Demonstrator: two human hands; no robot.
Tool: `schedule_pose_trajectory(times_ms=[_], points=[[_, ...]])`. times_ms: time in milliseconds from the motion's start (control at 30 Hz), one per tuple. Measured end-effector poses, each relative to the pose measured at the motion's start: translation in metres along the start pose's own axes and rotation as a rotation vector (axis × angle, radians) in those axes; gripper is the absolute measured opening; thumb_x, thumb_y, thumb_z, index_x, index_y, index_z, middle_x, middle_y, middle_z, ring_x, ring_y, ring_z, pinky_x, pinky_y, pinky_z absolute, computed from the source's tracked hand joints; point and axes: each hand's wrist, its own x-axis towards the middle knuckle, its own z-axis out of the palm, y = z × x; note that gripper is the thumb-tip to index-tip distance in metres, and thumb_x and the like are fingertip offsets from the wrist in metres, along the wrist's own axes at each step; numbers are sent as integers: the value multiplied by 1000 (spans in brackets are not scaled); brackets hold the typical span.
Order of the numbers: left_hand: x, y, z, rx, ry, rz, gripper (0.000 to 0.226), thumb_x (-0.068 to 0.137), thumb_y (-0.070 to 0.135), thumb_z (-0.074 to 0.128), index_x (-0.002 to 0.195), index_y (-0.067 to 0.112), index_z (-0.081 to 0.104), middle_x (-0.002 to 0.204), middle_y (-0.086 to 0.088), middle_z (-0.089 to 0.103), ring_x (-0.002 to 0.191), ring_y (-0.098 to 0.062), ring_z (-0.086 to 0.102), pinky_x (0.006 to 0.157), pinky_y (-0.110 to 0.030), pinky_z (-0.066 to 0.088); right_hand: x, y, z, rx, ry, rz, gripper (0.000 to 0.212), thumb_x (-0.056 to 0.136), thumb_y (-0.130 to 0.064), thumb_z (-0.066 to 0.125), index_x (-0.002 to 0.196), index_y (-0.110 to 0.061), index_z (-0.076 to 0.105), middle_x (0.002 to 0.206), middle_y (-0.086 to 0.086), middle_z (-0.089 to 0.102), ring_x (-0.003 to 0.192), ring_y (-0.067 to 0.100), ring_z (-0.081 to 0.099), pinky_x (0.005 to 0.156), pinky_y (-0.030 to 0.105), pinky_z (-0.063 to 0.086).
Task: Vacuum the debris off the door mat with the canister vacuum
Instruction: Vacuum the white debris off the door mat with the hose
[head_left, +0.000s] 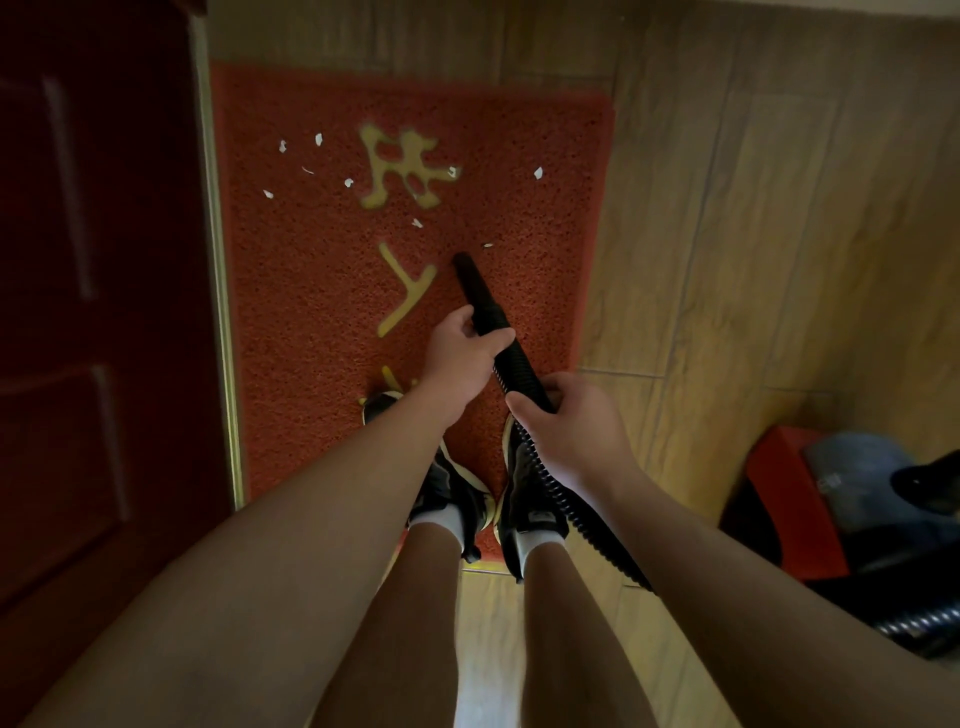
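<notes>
A red door mat (311, 312) with a coarse, looped pile and pale yellow characters filled the upper middle of the frame, lying on a floor (753, 208) of wood-grain planks. Small white scraps (318, 139), thin and irregular, were scattered over the mat's upper half, most toward the upper left and one apart at the right. A black ribbed hose (519, 366) ran up from the lower right to a smooth, stiff nozzle (470, 275), whose tip sat low over the mat at the centre, just below the nearest scrap.

The hands were apart along the hose. The left hand (462, 353) wrapped around it where the ribs met the nozzle, and the right hand (566, 426) gripped the ribbed part lower down.

The vacuum (795, 499), red with a rounded grey-blue top, stood at the right edge. A dark red panelled door (78, 260) filled the left side. Black shoes (452, 488) with pale soles stood on the mat's near end.
</notes>
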Motion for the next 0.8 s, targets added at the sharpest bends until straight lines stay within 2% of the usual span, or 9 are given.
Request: schedule_pose_trajectory(times_ms=[133,233,267,433,533,633,800], points=[[1,3,8,3,-9,8,52,93,12,73,141,14,55,119,-2,68,113,-25,67,102,-48,55,1,3,-5,13,10,6,20,91,-43,67,91,-23,67,72,-3,70,63,17,68,58,40,57],[2,5,11,48,-35,29,23,94,12,72,109,28,65,115,-2,71,110,-24,68,102,-50,55,1,3,-9,5,14,3,20,91,-43,67,91,-22,66,71,-2,69,61,18,67,53,35,52],[2,6,12,52,-45,35,22,94,12,71,102,31,63,114,-2,71,109,-24,68,102,-50,54,2,4,-10,11,15,5,20,92,-43,67,91,-23,66,71,-2,69,61,17,67,52,34,52],[4,10,20,57,-65,44,25,95,10,69,118,18,63,118,-7,70,111,-26,67,103,-50,53,3,8,-15,45,16,11,20,92,-44,66,93,-23,67,72,-2,70,61,17,68,52,34,53],[3,12,22,74,-76,46,22,95,12,69,115,20,65,115,-6,71,108,-25,68,102,-51,54,4,9,-18,35,27,3,21,92,-45,66,94,-24,66,75,-2,70,63,17,68,55,38,55],[3,15,25,70,-77,35,33,95,13,70,128,14,64,120,-6,71,110,-24,68,102,-49,55,5,10,-21,31,27,3,21,91,-47,65,95,-26,66,76,-3,71,64,17,69,58,42,59],[3,20,31,84,-80,66,25,95,12,69,119,16,66,116,-4,73,109,-23,69,103,-50,54,8,11,-28,40,46,5,22,91,-46,66,94,-25,67,76,-3,71,65,16,68,62,45,59]])
